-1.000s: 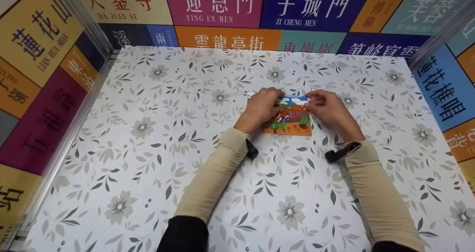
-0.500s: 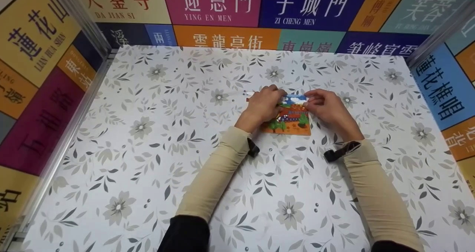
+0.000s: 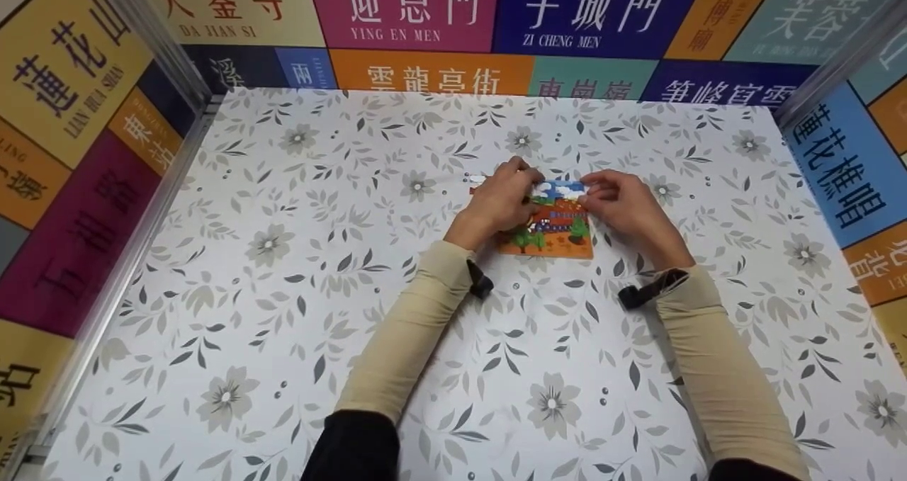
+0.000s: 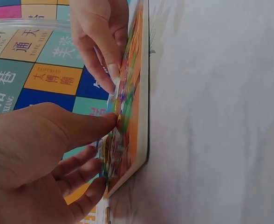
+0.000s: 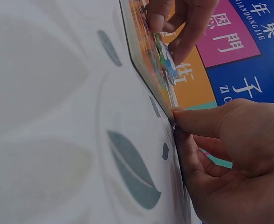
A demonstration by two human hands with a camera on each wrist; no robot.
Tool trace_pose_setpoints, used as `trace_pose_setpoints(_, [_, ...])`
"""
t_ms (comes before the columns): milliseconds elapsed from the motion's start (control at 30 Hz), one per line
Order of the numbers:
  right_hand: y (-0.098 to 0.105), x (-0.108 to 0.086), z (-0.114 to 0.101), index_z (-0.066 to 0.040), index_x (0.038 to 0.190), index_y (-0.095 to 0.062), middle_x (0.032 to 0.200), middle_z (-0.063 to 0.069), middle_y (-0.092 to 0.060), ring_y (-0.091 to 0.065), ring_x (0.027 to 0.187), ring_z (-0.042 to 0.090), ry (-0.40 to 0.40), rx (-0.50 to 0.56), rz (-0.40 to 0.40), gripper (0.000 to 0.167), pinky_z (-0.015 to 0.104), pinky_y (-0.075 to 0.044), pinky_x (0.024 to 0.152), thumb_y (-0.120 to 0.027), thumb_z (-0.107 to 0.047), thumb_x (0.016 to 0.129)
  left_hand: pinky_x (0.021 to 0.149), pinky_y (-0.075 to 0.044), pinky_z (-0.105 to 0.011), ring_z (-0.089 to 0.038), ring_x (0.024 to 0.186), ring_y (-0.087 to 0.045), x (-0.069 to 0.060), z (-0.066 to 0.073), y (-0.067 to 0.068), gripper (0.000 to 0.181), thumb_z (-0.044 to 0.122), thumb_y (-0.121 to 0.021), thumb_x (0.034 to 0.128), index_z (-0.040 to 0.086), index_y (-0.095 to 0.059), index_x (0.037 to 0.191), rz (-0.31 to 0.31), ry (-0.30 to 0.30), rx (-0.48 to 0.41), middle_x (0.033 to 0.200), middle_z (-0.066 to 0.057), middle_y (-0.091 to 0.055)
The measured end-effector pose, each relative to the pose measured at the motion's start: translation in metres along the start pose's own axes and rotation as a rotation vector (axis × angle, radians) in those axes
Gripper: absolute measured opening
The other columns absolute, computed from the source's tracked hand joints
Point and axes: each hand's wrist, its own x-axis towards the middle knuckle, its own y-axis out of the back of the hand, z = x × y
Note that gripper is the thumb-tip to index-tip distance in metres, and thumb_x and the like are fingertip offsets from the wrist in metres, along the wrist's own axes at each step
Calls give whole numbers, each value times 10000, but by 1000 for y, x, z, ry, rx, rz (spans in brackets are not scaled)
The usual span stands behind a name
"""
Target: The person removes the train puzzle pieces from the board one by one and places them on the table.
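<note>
A small picture puzzle [image 3: 560,236] with blue sky, white clouds, green trees and orange ground lies flat on the patterned table. My left hand [image 3: 502,197] covers its left part. In the right wrist view that hand's thumb and fingers pinch a small colourful puzzle piece [image 5: 166,58], tilted above the board's surface. At the upper right edge of the puzzle is my right hand [image 3: 622,201]; its thumb and index finger pinch the board's edge in the right wrist view. The puzzle's left side is partly hidden under the left hand.
A white and red bit of printed card [image 3: 477,181] shows beside the left hand, mostly hidden. The table [image 3: 283,311] has a white cloth with grey leaves and flowers. Coloured panels [image 3: 425,13] with Chinese lettering stand along the back and both sides.
The left hand shifts slightly over the puzzle's upper left, its fingers a little further up. The right hand stays at the right edge. The view moves slightly.
</note>
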Motion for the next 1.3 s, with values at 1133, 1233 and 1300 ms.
trace_pose_setpoints(1133, [0, 0, 1, -137, 1478, -637, 1323, 142, -675, -652, 1182, 226, 3, -2, -2, 446, 339, -518, 1038, -728, -239, 1053, 1040, -527, -394, -230, 1134, -600, 1, -6, -5, 639, 458, -816, 968, 136, -640, 1490, 8, -18, -99, 1339, -99, -612])
trace_pose_setpoints(1233, [0, 1, 1, -133, 1476, -640, 1323, 153, -682, -661, 1186, 236, 17, -9, -3, 445, 330, -520, 1030, -728, -243, 1054, 1016, -555, -415, -225, 1141, -628, 2, -1, -8, 638, 508, -818, 954, 166, -655, 1468, 34, 15, -33, 1344, -73, -630])
trace_pose_setpoints(1300, [0, 1, 1, -133, 1473, -643, 1317, 155, -689, -666, 1181, 237, 25, -14, 0, 441, 309, -519, 1018, -728, -242, 1054, 993, -570, -419, -218, 1138, -654, 3, 1, -10, 619, 511, -821, 951, 170, -672, 1446, 51, 22, -13, 1324, -57, -658])
